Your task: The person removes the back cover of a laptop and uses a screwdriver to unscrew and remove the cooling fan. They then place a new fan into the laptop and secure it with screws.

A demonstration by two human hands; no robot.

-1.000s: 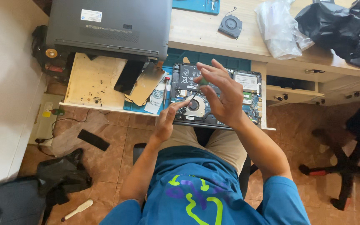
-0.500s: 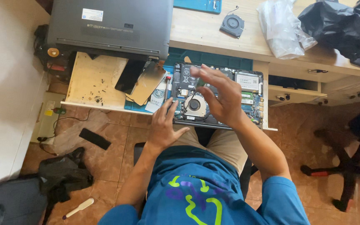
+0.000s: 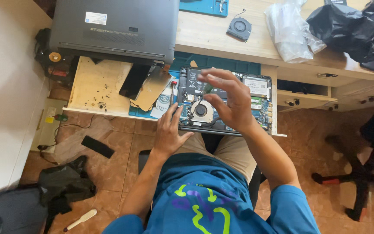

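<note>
Your left hand [image 3: 168,132] has slid from the cooling fan [image 3: 201,110] back to the near edge of the opened laptop [image 3: 221,102] on the pull-out tray [image 3: 96,86], resting flat, while your right hand [image 3: 230,97] still hovers released, fingers spread, above the board.

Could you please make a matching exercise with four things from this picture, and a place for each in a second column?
Things:
1. loose round fan
2. closed grey laptop
3. left hand
4. black plastic bag

Places:
a. far right of the desk top
b. near edge of the opened laptop, on its left side
c. desk top, beside the clear plastic bag
d. upper left, over the pull-out shelf

Pairs: 1-c, 2-d, 3-b, 4-a
</note>
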